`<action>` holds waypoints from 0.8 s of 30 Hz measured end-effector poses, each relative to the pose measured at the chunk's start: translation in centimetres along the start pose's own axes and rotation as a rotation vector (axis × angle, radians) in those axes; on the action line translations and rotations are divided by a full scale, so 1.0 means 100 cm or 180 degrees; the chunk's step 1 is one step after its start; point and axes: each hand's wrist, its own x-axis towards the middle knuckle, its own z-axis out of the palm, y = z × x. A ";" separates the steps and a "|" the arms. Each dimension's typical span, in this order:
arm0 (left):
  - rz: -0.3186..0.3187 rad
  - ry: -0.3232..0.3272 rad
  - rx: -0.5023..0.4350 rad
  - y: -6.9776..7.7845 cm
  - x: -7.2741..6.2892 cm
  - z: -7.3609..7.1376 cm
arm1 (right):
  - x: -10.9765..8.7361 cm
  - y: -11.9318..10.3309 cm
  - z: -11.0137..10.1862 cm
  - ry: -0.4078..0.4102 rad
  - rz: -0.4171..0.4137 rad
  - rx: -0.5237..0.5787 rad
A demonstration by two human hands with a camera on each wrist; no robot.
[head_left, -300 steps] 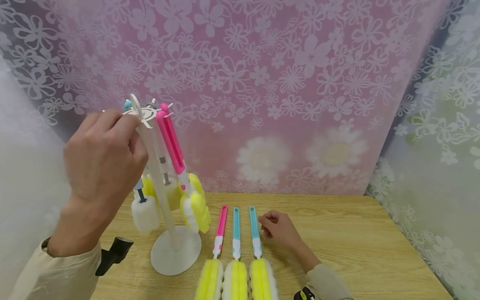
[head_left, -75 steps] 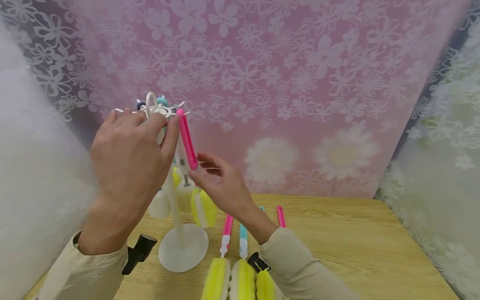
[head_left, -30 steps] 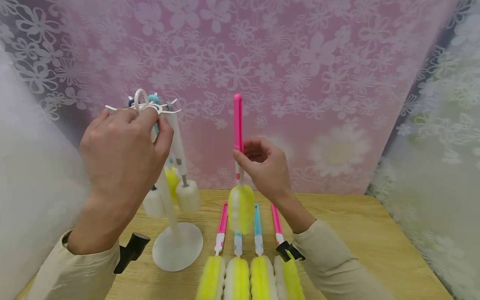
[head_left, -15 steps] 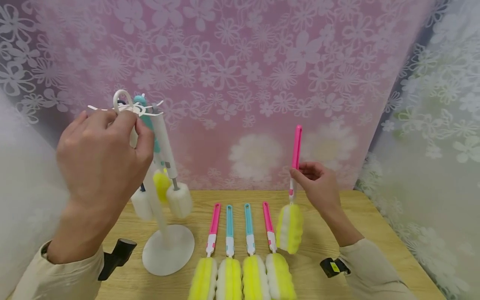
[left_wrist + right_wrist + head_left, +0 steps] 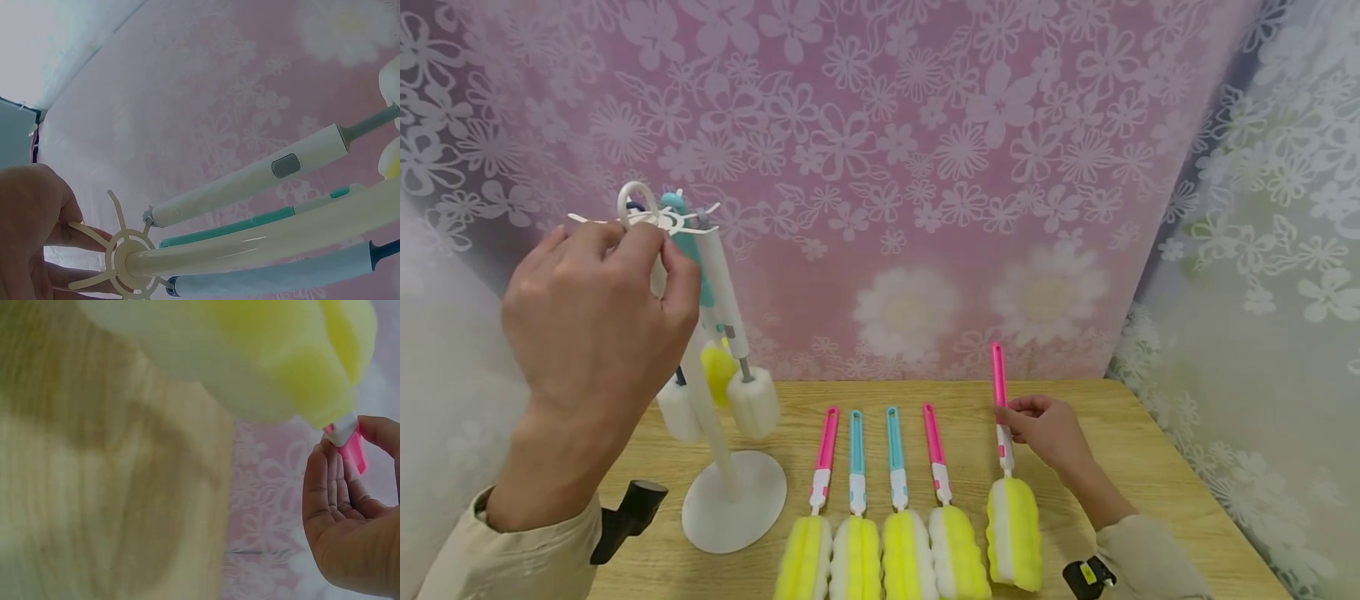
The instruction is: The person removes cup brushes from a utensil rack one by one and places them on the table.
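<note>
My left hand point(image 5: 598, 308) grips the hooked top of a white brush stand point(image 5: 733, 502); in the left wrist view its fingers reach behind the hook ring point(image 5: 109, 262). From the hooks hang a white-handled bottle brush point(image 5: 722, 292), a teal-handled one point(image 5: 688, 246) and a blue-handled one point(image 5: 275, 275). At the right, my right hand point(image 5: 1051, 429) pinches the handle of a pink sponge bottle brush point(image 5: 1013, 533), its yellow and white head low over the table. The right wrist view shows thumb and fingertips on the handle just above that head.
Left of the held brush, several sponge brushes lie side by side on the wooden table point(image 5: 1112, 467): a pink one point(image 5: 827, 437), a teal one point(image 5: 857, 442), another teal one point(image 5: 893, 433) and another pink one point(image 5: 935, 433). A pink floral curtain point(image 5: 880, 167) hangs behind.
The pink sponge brush came off the stand in my right hand, moved right past the row, then down towards the table. My left hand stays on the stand's top.
</note>
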 end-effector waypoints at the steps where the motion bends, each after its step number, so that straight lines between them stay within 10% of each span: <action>1: 0.0001 0.0001 0.0002 0.000 0.000 0.000 | 0.001 0.005 0.002 -0.0036 0.0042 0.0019; 24: -0.0039 0.0054 0.0049 0.000 0.000 0.003 | 0.016 0.057 0.038 -0.0235 0.0480 -0.0434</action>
